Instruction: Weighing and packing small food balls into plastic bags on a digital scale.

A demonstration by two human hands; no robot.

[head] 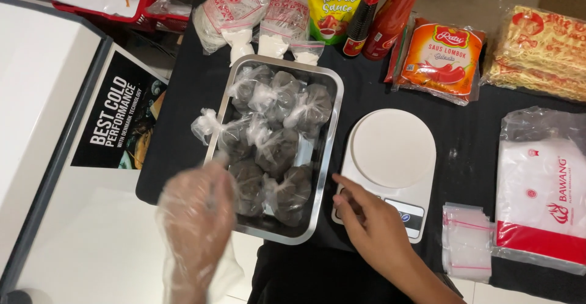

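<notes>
A steel tray [326, 151] on a black cloth holds several knotted clear bags of a dark filling [278, 148]. My left hand [195, 215], in a thin clear plastic glove and blurred, hovers over the tray's near left corner with its fingers apart and nothing in it. My right hand [372, 224] is bare and rests at the near left corner of a white digital kitchen scale [394, 151], fingers touching its front panel. The scale's round platform is bare.
Behind the tray stand tied bags of white powder [235, 11], a green sauce pouch [334, 5], two sauce bottles [390, 14], an orange chili sauce pack [442, 60] and noodle packets [540, 50]. A pack of plastic bags [543, 194] and small zip bags [467, 240] lie right.
</notes>
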